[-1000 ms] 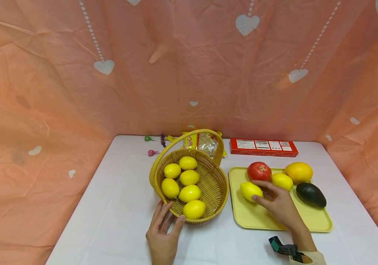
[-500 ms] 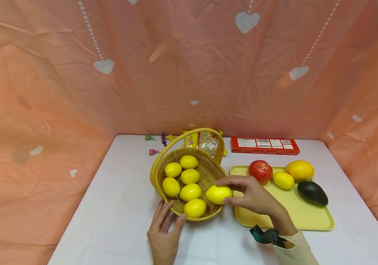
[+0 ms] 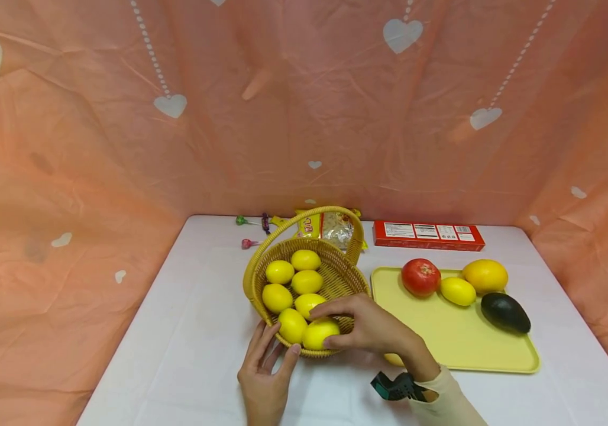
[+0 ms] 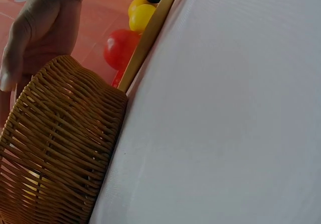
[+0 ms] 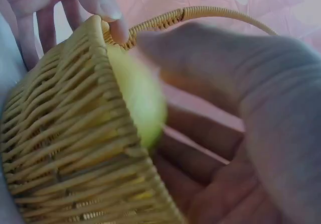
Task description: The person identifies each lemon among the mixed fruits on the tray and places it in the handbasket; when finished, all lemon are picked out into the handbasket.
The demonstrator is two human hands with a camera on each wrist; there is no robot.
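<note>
In the head view, my right hand (image 3: 378, 328) reaches over the near rim of a wicker basket (image 3: 338, 278) and holds a lemon (image 3: 319, 335) between thumb and fingers. The lemon is low in the basket, close beside another lemon (image 3: 292, 326). Several more lemons (image 3: 277, 297) lie in the basket's left half. My left hand (image 3: 265, 378) holds the basket's near-left rim, thumb and fingertips at its edge. The right wrist view shows the basket's woven wall (image 5: 70, 133) and a blurred lemon (image 5: 143, 101) at the rim by the right hand.
Right of the basket lies a yellow tray (image 3: 474, 340) with a pomegranate (image 3: 421, 278), a lemon (image 3: 458, 291), a larger yellow fruit (image 3: 485, 276) and an avocado (image 3: 505, 312). Behind are a red box (image 3: 429, 236), a snack bag (image 3: 336, 229) and lollipops (image 3: 248, 243). A pink curtain (image 3: 309, 118) hangs behind.
My right hand has carried a lemon from the tray leftward into the basket's near side. A lemon there now sits further left. My left hand has stayed at the rim.
</note>
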